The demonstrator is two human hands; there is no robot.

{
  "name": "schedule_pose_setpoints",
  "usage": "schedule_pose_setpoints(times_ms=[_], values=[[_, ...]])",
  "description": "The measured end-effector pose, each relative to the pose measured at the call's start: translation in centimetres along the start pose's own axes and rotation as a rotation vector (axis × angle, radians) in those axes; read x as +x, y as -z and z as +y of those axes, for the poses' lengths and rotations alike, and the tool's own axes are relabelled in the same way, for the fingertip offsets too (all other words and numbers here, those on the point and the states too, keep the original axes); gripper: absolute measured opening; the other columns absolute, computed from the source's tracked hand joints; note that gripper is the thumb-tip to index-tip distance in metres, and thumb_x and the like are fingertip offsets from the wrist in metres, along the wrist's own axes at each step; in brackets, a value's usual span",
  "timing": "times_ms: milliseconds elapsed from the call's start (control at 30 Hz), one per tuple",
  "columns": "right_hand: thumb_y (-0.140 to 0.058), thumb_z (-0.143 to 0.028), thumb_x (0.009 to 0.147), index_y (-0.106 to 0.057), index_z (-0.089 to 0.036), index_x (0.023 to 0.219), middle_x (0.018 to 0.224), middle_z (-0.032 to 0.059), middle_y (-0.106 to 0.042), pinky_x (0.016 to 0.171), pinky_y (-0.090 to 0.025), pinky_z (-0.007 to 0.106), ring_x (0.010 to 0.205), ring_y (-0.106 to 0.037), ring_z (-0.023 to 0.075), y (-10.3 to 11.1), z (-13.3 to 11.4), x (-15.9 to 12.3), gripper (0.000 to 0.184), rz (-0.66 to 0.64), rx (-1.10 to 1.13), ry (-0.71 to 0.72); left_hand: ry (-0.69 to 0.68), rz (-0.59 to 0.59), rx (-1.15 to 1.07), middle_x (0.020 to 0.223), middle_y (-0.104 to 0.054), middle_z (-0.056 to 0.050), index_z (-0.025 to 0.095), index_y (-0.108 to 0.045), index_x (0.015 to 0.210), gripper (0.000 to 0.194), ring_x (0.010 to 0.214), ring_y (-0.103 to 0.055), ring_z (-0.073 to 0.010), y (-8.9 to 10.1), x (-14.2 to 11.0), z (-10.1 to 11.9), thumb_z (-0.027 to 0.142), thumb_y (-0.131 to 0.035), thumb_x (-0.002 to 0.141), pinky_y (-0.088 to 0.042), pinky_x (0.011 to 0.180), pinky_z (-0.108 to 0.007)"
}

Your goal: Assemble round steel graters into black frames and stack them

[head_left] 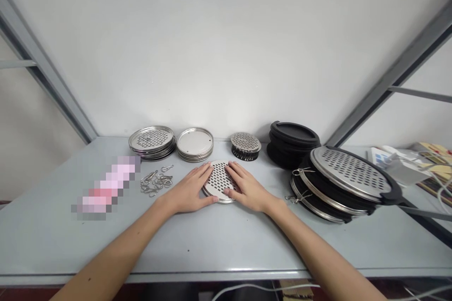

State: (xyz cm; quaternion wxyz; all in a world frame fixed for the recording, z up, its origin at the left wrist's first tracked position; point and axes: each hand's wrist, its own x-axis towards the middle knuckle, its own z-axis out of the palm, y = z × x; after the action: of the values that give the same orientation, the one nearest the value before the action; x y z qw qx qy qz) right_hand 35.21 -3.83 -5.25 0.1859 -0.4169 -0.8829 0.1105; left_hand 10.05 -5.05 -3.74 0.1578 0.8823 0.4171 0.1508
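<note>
A round perforated metal disc [219,181] lies flat on the grey table in front of me, with a metal rim showing around its lower edge. My left hand [192,188] rests on its left side, fingers stretched out and thumb along the near edge. From the right, my right hand [249,188] lies over the disc with its fingers extended. Both palms face down, and neither hand grips anything. Close to my left hand is a loose pile of metal wire clips [155,182]. Behind the disc stands a stack of smaller perforated discs [246,142].
Rimmed perforated plates [153,139] and plain metal plates [195,142] are stacked at the back left. Black round parts [294,134] stand back right, beside a leaning stack of black-rimmed perforated assemblies [353,174]. A blurred pink item [109,186] lies left; cables [441,193] lie far right.
</note>
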Motion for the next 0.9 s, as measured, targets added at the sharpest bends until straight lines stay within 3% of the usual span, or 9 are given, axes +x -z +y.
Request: schedule_pose_setpoints(times_ms=[433, 533, 667, 800, 900], values=[[-0.047, -0.059, 0.087, -0.033, -0.009, 0.143, 0.15, 0.0218, -0.029, 0.113, -0.027, 0.05, 0.14, -0.023, 0.0338, 0.1, -0.1, 0.1, 0.077, 0.013, 0.012, 0.0, 0.015, 0.004, 0.013, 0.156, -0.018, -0.011, 0.019, -0.017, 0.15, 0.094, 0.142, -0.022, -0.0302, -0.3, 0.4, -0.6, 0.068, -0.053, 0.078, -0.024, 0.115, -0.041], [-0.048, -0.053, 0.088, -0.041, -0.01, 0.138, 0.146, 0.0211, -0.035, 0.111, -0.031, 0.048, 0.138, -0.029, 0.0316, 0.6, 0.0, 0.3, 0.066, 0.051, 0.029, 0.023, 0.03, -0.01, 0.019, 0.157, -0.016, -0.009, 0.021, -0.015, 0.15, 0.093, 0.142, -0.021, -0.0293, -0.1, 0.4, -0.5, 0.069, -0.05, 0.079, -0.024, 0.114, -0.04], [-0.047, -0.038, 0.091, -0.051, -0.015, 0.128, 0.141, 0.0171, -0.041, 0.109, -0.034, 0.047, 0.133, -0.036, 0.0283, 1.5, 0.3, 0.4, 0.044, 0.263, 0.034, -0.025, 0.032, -0.024, 0.037, 0.157, -0.014, -0.007, 0.022, -0.014, 0.15, 0.093, 0.143, -0.019, -0.028, 0.0, 0.4, -0.4, 0.071, -0.048, 0.079, -0.022, 0.115, -0.039], [-0.05, -0.032, 0.089, -0.05, -0.018, 0.127, 0.144, 0.0155, -0.035, 0.11, -0.032, 0.05, 0.135, -0.033, 0.0294, 2.0, 0.2, 0.8, 0.041, 0.613, -0.023, -0.161, 0.018, -0.013, 0.052, 0.157, -0.015, -0.008, 0.021, -0.016, 0.15, 0.093, 0.143, -0.018, -0.0292, -0.1, 0.5, -0.5, 0.072, -0.048, 0.079, -0.021, 0.116, -0.04], [-0.05, -0.029, 0.087, -0.05, -0.018, 0.125, 0.143, 0.0158, -0.036, 0.108, -0.034, 0.05, 0.133, -0.035, 0.0298, 2.6, -0.5, 1.4, 0.04, 0.717, -0.085, -0.189, 0.017, -0.002, 0.055, 0.156, -0.017, -0.01, 0.019, -0.018, 0.15, 0.094, 0.142, -0.019, -0.0302, -0.2, 0.5, -0.6, 0.073, -0.048, 0.078, -0.023, 0.115, -0.042]])
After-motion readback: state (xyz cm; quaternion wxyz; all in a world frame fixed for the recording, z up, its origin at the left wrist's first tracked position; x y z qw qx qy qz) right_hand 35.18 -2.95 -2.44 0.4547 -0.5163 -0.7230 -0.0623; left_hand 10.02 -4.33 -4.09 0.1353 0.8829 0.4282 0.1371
